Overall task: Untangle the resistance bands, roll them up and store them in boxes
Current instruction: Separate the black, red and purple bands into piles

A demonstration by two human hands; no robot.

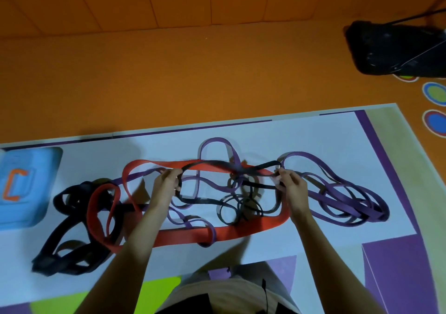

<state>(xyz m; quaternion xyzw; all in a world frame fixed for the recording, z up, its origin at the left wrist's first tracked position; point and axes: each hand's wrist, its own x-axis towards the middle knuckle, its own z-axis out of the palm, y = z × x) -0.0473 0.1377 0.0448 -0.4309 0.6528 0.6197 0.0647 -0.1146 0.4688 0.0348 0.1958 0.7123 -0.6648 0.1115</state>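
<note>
One band lifted: thin black band, strung above the tangle on the mat.
Left hand: we saw it clamped on that band.
Right hand: pinched its other end.
Risk: we judged pulling apart would cinch the knot with red band and purple bands.

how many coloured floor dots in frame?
3, all far right: top dot half under the black bag, green dot below it, blue dot lowest, cut by the frame edge. More may be hidden.

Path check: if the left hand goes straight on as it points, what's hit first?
Probably the red band just past the left hand, which grips a black band; then bare mat. Depth unclear.
</note>
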